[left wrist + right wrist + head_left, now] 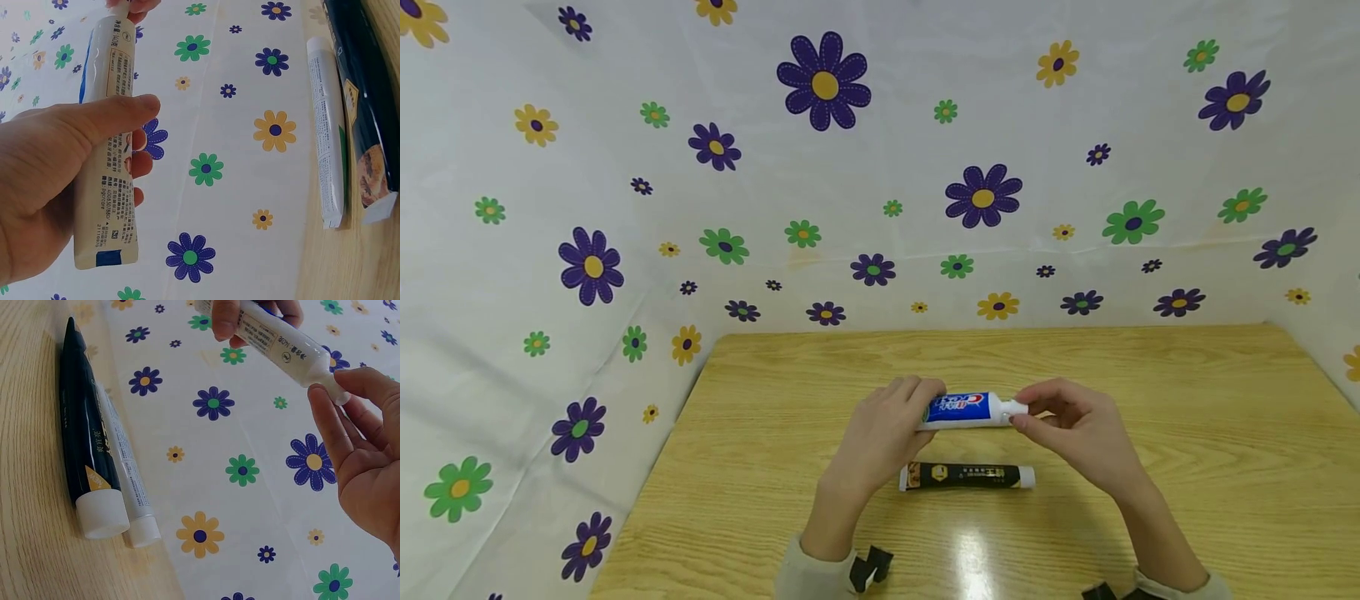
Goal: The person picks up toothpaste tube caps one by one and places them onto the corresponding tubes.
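A flowered cloth (917,150) rises at twelve o'clock behind a wooden table (1210,417). Above the table, the left hand (883,429) curls round a blue-and-white toothpaste tube (961,408), which juts from that grip toward three o'clock. A black tube (966,476) lies at six o'clock, a slimmer white tube (328,131) just beside it. The right hand (1078,433) pinches the held tube's cap (1018,409) at three o'clock.
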Demonstrator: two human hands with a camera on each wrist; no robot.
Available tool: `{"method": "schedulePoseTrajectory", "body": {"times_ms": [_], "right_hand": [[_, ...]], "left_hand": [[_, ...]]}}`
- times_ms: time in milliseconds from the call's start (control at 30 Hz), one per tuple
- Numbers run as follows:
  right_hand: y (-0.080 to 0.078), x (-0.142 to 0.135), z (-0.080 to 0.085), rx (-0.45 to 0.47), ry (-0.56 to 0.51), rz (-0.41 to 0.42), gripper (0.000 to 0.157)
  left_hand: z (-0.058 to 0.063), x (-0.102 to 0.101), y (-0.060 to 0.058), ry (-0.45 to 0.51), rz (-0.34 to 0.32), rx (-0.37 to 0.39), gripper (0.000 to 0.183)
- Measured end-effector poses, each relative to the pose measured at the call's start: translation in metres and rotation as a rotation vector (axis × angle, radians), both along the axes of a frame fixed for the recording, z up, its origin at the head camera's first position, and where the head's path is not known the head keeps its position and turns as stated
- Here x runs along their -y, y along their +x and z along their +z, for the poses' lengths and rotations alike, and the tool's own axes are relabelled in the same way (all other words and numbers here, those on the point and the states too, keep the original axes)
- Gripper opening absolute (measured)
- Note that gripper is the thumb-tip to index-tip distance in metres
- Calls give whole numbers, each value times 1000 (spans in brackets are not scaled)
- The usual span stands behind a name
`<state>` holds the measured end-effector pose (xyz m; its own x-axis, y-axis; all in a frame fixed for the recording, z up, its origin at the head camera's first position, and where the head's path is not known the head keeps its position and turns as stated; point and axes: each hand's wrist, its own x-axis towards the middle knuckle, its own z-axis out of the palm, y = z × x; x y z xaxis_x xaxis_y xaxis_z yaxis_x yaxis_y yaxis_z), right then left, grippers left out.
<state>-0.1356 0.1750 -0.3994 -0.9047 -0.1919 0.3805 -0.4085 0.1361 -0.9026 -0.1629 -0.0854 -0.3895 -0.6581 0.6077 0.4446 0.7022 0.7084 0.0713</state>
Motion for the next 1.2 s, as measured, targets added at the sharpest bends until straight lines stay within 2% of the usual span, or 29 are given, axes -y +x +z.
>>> {"method": "schedulePoseTrajectory", "body": {"times_ms": [167, 267, 433, 567, 667, 933, 1033, 1200], "right_hand": [[-1, 0, -2, -68, -73, 20, 23], [-1, 1, -2, -93, -96, 21, 24], [0, 3, -1, -125, -55, -17, 25], [0, 4, -1, -141, -39, -38, 26], [-1, 5, -2, -157, -17, -39, 26], [-4, 7, -6, -190, 42, -56, 25], [-4, 7, -8, -209, 56, -74, 26], [-3, 7, -7, -227, 51, -77, 28]], "left_hand": [[0, -2, 0, 14, -14, -98, 51], [-1, -3, -1, 19, -33, -183, 44], [-4, -3, -5, 14, -69, -312, 32], [-6, -3, -8, 18, -79, -388, 31], [-6, -3, -8, 9, -70, -392, 34], [-7, -4, -4, -18, -72, -231, 49], [-7, -5, -4, -31, -72, -249, 44], [-7, -6, -5, -34, -64, -345, 35]]}}
